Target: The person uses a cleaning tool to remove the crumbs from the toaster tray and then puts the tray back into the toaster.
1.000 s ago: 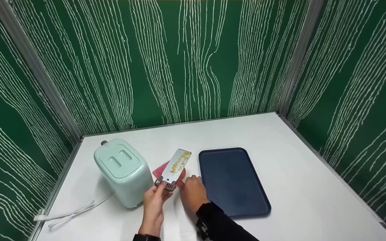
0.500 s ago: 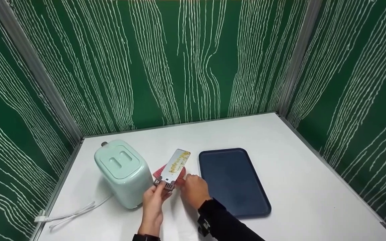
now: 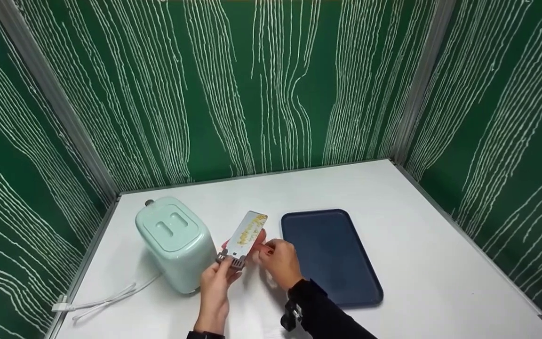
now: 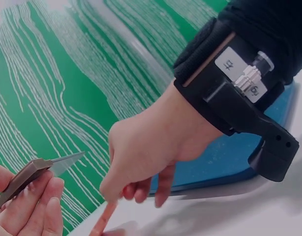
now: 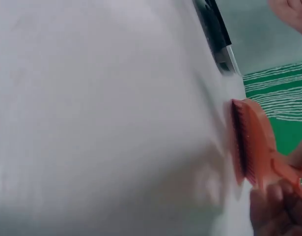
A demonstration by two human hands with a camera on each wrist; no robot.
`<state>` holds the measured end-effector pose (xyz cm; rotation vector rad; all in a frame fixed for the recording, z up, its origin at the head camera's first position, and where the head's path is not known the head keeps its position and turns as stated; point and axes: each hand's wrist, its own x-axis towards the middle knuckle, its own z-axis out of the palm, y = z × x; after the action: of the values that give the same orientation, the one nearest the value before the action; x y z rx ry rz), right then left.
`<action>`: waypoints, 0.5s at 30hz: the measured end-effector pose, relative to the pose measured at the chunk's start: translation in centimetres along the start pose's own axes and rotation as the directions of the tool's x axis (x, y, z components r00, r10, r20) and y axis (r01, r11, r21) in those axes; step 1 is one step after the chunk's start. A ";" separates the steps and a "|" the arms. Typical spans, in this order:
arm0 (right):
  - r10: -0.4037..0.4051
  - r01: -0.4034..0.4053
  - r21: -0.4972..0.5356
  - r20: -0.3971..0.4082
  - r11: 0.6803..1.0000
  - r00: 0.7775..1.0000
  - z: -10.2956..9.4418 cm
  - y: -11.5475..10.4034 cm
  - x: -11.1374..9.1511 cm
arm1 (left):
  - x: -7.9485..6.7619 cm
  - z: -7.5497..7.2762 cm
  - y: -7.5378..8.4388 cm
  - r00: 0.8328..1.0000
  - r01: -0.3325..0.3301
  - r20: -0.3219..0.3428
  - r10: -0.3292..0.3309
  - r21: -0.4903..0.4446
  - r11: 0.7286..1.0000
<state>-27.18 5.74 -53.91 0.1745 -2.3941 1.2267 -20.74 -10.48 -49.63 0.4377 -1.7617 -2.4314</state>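
Observation:
My left hand [image 3: 215, 287] grips the grey slotted end of a toaster crumb tray [image 3: 248, 234], thumb on top. Yellow crumbs are scattered over the tray's metal plate, which tilts up and away over the table. Beside it, my right hand [image 3: 281, 262] holds an orange-red brush [image 5: 262, 140] by its handle. In the right wrist view the pink bristles face the white tabletop. Much of the brush is hidden behind the tray in the head view. Edge-on in the left wrist view, the crumb tray [image 4: 24, 181] stands apart from the right hand [image 4: 148, 142].
A mint-green toaster [image 3: 177, 245] stands left of the hands, with a white cord and plug [image 3: 106, 299] further left. To the right lies a dark blue tray [image 3: 330, 254], partly behind the right wrist. Green patterned panels [image 3: 285, 84] enclose the table's back and sides.
My right hand has moved slightly up and right with the brush, and less of the bristles shows left of the crumb tray. The left hand and crumb tray have hardly moved.

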 end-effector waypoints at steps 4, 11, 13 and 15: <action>0.007 0.000 0.077 -0.086 0.997 0.996 -0.1 0.3 0.0 | -0.1 0.0 0.0 1.000 -0.003 0.004 0.003 0.007 1.000; 0.287 -0.227 0.476 -0.056 0.850 0.956 0.0 0.0 0.2 | -0.2 0.0 -0.1 1.000 0.004 0.000 -0.004 0.006 1.000; 0.364 -0.274 0.563 -0.050 0.779 0.930 0.1 -0.1 0.2 | -0.2 0.0 -0.1 1.000 0.001 0.001 -0.001 0.004 1.000; 0.409 -0.292 0.618 -0.054 0.730 0.911 0.2 0.0 0.4 | -0.2 0.0 -0.1 1.000 0.000 0.001 0.000 0.008 1.000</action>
<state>-27.57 5.61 -53.83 -0.2187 -1.8434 2.0647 -20.58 -10.40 -49.70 0.4383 -1.7727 -2.4256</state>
